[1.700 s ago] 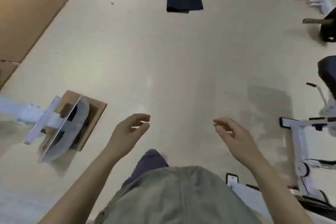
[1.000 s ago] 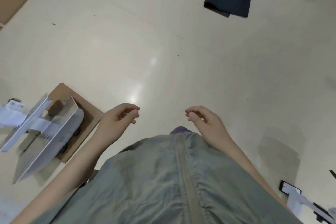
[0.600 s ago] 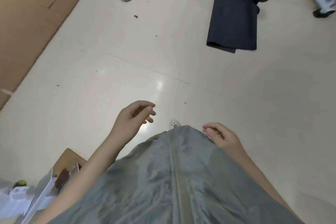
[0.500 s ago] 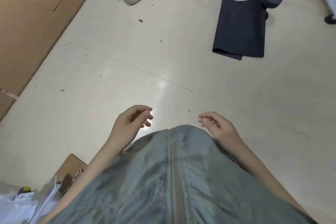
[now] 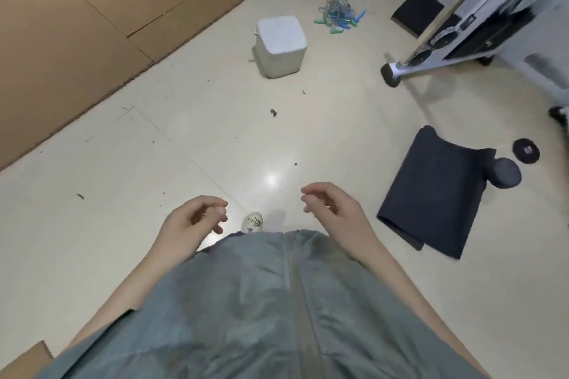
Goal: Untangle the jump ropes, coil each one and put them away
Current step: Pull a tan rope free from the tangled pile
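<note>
A tangled heap of jump ropes [image 5: 337, 14] with green and blue handles lies on the cream floor far ahead, near the top of the view. My left hand [image 5: 192, 224] hangs in front of my waist with loosely curled fingers and holds nothing. My right hand [image 5: 334, 209] hangs level with it, fingers loosely curled and likewise holding nothing. Both hands are far from the ropes.
A white cube-shaped box [image 5: 280, 44] stands on the floor just left of the ropes. A folded dark mat [image 5: 434, 191] with a grey roller [image 5: 505, 177] lies at the right. White exercise equipment [image 5: 455, 28] fills the upper right. Brown cardboard sheets [image 5: 77, 24] cover the floor at left.
The view has swung forward and up the room; the white box came closer and the jump ropes came into sight. The cardboard stand at lower left left the view. Both hands stay loose.
</note>
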Motion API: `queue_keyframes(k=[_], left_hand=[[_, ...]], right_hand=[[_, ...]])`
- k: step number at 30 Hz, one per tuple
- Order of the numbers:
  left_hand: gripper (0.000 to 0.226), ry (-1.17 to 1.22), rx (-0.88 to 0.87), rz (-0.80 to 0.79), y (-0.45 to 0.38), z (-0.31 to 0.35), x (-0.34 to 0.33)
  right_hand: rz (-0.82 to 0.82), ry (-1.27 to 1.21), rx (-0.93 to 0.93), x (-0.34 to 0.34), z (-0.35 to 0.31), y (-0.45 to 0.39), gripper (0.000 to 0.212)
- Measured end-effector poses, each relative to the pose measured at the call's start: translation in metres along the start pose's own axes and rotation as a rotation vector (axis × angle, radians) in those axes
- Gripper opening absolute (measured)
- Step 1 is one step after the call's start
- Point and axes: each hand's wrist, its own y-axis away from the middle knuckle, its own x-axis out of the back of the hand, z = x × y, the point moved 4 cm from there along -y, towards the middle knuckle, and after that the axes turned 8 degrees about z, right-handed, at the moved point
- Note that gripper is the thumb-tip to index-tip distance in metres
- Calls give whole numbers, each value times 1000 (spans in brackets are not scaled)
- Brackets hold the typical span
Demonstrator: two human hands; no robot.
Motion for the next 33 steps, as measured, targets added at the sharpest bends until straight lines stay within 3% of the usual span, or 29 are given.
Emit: queue_keyframes(k=[9,14,23,29,33], left_hand=[[12,-56,-200,-179,-288,244,-73],[13,-79,-246,-194,-444,348,-107],[15,-10,-29,-86,-662,465,-81],[15,-5,-19,10,-845,511,-40],[14,-67,-30,-49,-966,576,-20]], right_hand=[[169,-79,-173,82,-48,-246,14],[246,-113,-208,125,-67,-413,16],[110,-97,-74,143,-236,-728,11],[72,-64,68,101,-329,-936,10],[130,-114,-11,82,-372,-1034,10]])
